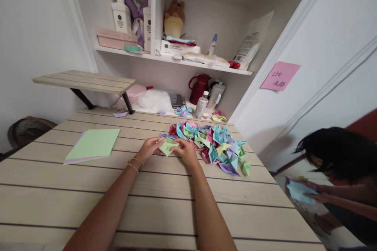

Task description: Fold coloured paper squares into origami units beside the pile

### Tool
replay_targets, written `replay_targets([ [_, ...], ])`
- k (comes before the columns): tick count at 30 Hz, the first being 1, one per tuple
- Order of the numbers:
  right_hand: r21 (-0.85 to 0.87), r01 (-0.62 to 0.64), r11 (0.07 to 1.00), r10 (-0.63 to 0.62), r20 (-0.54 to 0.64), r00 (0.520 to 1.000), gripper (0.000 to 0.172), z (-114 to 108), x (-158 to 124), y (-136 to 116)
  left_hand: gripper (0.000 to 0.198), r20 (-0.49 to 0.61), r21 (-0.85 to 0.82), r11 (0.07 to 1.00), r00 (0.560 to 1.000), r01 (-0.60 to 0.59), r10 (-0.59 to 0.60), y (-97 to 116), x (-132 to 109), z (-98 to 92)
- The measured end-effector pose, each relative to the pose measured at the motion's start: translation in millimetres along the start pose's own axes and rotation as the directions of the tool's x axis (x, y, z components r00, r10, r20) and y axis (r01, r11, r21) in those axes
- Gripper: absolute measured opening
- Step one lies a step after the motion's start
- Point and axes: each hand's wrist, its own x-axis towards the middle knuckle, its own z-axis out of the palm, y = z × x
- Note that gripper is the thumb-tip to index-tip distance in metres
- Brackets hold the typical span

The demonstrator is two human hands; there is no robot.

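A small folded piece of light green paper [167, 146] is held between my two hands, above the middle of the slatted wooden table [165, 204]. My left hand [149, 148] pinches its left edge, with two thin bands around the wrist. The fingers of my right hand [186, 151] close on its right edge. Just beyond and to the right of my right hand lies a heap of folded paper pieces [218, 137] in blue, green, pink, purple and yellow. A stack of square paper sheets [94, 144], green on top, rests at the left.
A clear bottle [201, 105] stands behind the heap, near a red jug [199, 88] and a light tumbler [216, 95]. A small raised shelf [85, 80] stands at the back left. At the right, another person [338, 164] holds blue paper [302, 192].
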Motion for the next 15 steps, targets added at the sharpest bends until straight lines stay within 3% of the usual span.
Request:
replay_targets([
  [5, -0.251, 0.093, 0.964, -0.098, -0.009, 0.995, 0.022, 0.2, -3.6, -7.9, 0.036, 0.025, -0.063, 0.997, 0.999, 0.034, -0.032, -0.9, 0.3, -3.4],
  [7, -0.268, 0.086, 0.960, -0.102, -0.046, 0.994, 0.022, 0.8, -3.9, -10.4, 0.036, 0.058, -0.060, 0.997, 0.997, 0.046, -0.043, -0.1, -0.6, -4.0],
  [11, -0.049, 0.005, 0.999, -0.007, -0.049, 0.999, 0.022, 1.9, -1.7, -9.0, 0.038, 0.086, -0.064, 0.997, 0.995, 0.048, -0.043, 1.4, -1.7, -3.2],
  [15, 0.234, -0.070, 0.970, 0.067, 0.021, 0.998, 0.025, 3.3, 0.6, -1.5, 0.039, 0.052, -0.083, 0.996, 0.998, 0.044, -0.039, 0.4, -0.2, -2.5],
])
